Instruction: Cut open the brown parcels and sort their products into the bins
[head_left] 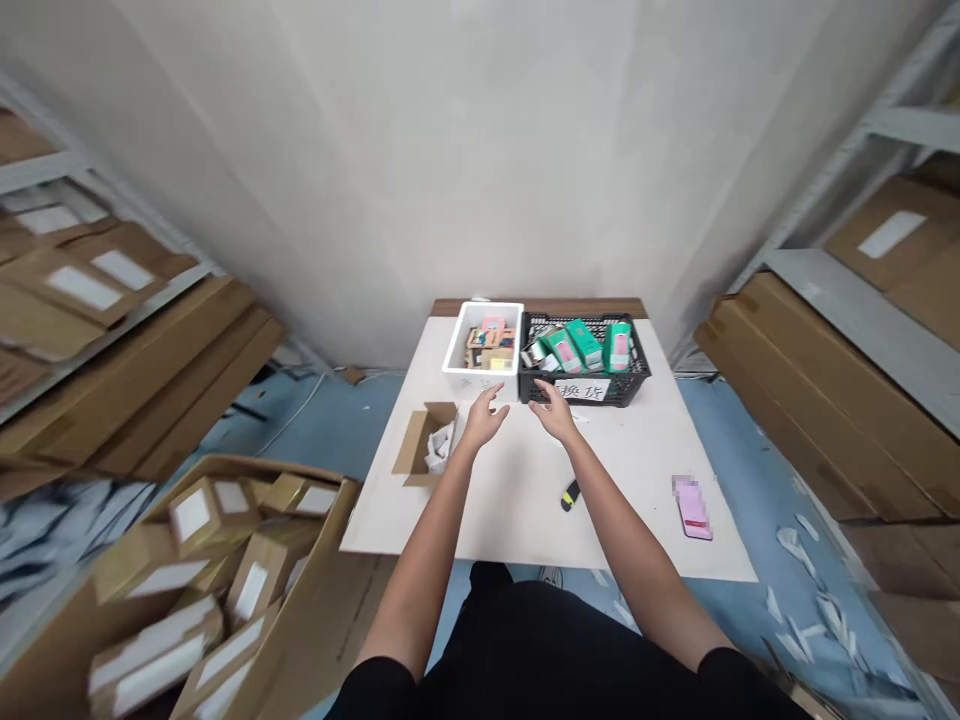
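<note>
Both my hands reach out over the white table, palms facing each other with a gap between them. My left hand (486, 418) is open and holds nothing, close in front of a white bin (480, 384) that contains small boxes (491, 340). My right hand (553, 412), open too, is just before a black plastic crate (627, 388) with green boxes (583, 344) inside and a white label (582, 390) on its front. Left of my left hand lies an opened cardboard box (412, 445) with crumpled white packing (439, 448) in it. A black and yellow box cutter (570, 495) lies by my right forearm.
A pink phone (693, 508) lies on the table (645, 540) at right. On the floor at left stands a big carton (319, 570) filled with labelled parcels (214, 510). Shelves (832, 285) with cardboard boxes line both sides. A wall (540, 160) rises behind the table.
</note>
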